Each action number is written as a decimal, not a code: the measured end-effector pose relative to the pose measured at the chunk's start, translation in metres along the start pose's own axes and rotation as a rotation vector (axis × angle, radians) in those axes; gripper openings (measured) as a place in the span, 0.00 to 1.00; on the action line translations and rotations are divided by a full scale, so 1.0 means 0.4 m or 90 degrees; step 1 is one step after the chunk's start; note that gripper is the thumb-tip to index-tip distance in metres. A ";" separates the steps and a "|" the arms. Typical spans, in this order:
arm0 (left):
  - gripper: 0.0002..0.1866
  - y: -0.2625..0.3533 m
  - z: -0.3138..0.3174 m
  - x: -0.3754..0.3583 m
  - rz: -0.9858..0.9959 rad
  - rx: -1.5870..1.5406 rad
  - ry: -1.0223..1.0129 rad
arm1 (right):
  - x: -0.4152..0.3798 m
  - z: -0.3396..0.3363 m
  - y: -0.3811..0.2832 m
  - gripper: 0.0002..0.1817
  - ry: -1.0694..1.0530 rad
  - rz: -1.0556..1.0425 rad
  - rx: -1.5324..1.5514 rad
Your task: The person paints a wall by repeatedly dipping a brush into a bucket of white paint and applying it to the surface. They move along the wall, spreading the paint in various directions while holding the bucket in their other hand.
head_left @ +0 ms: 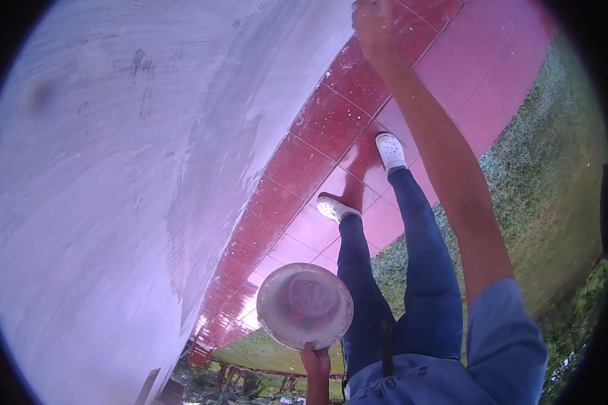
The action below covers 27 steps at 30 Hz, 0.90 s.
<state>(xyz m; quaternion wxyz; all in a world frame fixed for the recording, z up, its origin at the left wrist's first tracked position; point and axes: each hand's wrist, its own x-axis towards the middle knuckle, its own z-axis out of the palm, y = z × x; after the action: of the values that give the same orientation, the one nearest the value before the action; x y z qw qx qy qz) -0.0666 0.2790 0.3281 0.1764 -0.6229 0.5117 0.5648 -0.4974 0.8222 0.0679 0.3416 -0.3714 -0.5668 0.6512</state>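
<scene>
Head view shows the left hand (316, 362) grasping a basin (265, 297) by its near rim, beside the legs and near the pale wall (115, 169); the right hand (373, 25) is stretched far out near the wall's lower edge, too blurred to tell whether it is clenched or holding anything. Gripped at one edge only, the basin could tip if the wrist turns, and a shoe (392, 152) might slip on the shiny tiles (304, 165) if weight shifts forward
</scene>
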 end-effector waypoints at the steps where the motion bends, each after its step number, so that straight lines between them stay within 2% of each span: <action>1: 0.37 0.009 0.002 0.002 0.004 -0.002 -0.002 | -0.170 0.076 -0.011 0.32 -0.072 -0.026 -0.098; 3: 0.37 0.014 -0.032 0.023 0.005 0.016 0.000 | -0.509 0.133 -0.044 0.37 -0.246 -0.005 -0.181; 4: 0.37 0.008 -0.039 0.028 -0.002 0.025 0.002 | -0.617 0.102 -0.041 0.39 -0.399 0.058 -0.157; 5: 0.37 0.007 -0.021 0.031 0.001 0.028 -0.007 | -0.713 0.069 0.009 0.39 -0.530 0.003 -0.146; 6: 0.36 0.013 0.001 0.023 0.000 0.030 -0.011 | -0.737 0.026 0.008 0.36 -0.799 0.063 -0.215; 7: 0.36 0.020 0.010 0.019 -0.001 0.033 -0.008 | -0.732 0.015 0.035 0.36 -0.793 0.065 -0.211; 9: 0.36 0.028 0.006 0.014 0.024 0.039 0.007 | -0.709 0.005 0.082 0.32 -1.132 -0.021 -0.171; 11: 0.36 0.032 -0.006 0.015 0.044 0.033 0.017 | -0.534 0.024 0.042 0.29 -1.023 0.108 -0.232; 12: 0.36 0.035 -0.015 0.018 0.041 0.034 0.019 | -0.413 0.019 0.015 0.31 -0.880 0.218 -0.196; 14: 0.36 0.034 -0.017 0.025 0.037 0.030 0.014 | -0.126 -0.047 -0.056 0.33 -0.800 0.244 -0.238; 15: 0.36 0.034 -0.019 0.029 0.026 0.022 0.020 | -0.037 -0.110 -0.101 0.34 -0.692 0.176 -0.254; 16: 0.37 0.035 -0.022 0.030 0.015 0.013 0.027 | 0.042 -0.170 -0.094 0.34 -0.558 0.189 -0.217; 17: 0.37 0.031 -0.024 0.034 0.013 0.008 0.023 | 0.143 -0.234 -0.098 0.32 -0.564 0.228 -0.208; 18: 0.37 0.027 -0.024 0.037 0.008 0.013 0.010 | 0.211 -0.278 -0.110 0.28 -0.460 0.219 -0.123; 19: 0.38 0.022 -0.020 0.042 0.005 0.017 -0.002 | 0.284 -0.328 -0.075 0.28 -0.292 0.215 0.009; 20: 0.38 0.024 -0.002 0.039 0.004 0.015 -0.002 | 0.305 -0.313 -0.121 0.30 -0.103 0.158 0.075; 22: 0.36 0.030 0.047 0.021 0.004 0.041 -0.007 | 0.415 -0.347 -0.083 0.32 0.135 0.096 0.155; 24: 0.36 0.029 0.033 0.026 -0.009 0.043 0.007 | 0.346 -0.265 -0.065 0.34 0.140 0.033 0.135; 25: 0.36 0.030 0.044 0.028 -0.024 0.040 0.016 | 0.283 -0.228 -0.058 0.36 0.015 0.140 0.043; 27: 0.36 0.040 0.072 0.017 -0.022 0.048 -0.007 | 0.052 -0.041 0.030 0.33 -0.067 -0.044 -0.248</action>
<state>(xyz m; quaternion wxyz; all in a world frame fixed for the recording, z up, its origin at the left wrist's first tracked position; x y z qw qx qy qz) -0.0962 0.2924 0.3193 0.2120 -0.6214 0.5211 0.5453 -0.4938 0.8466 0.0527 0.2555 -0.3764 -0.7115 0.5356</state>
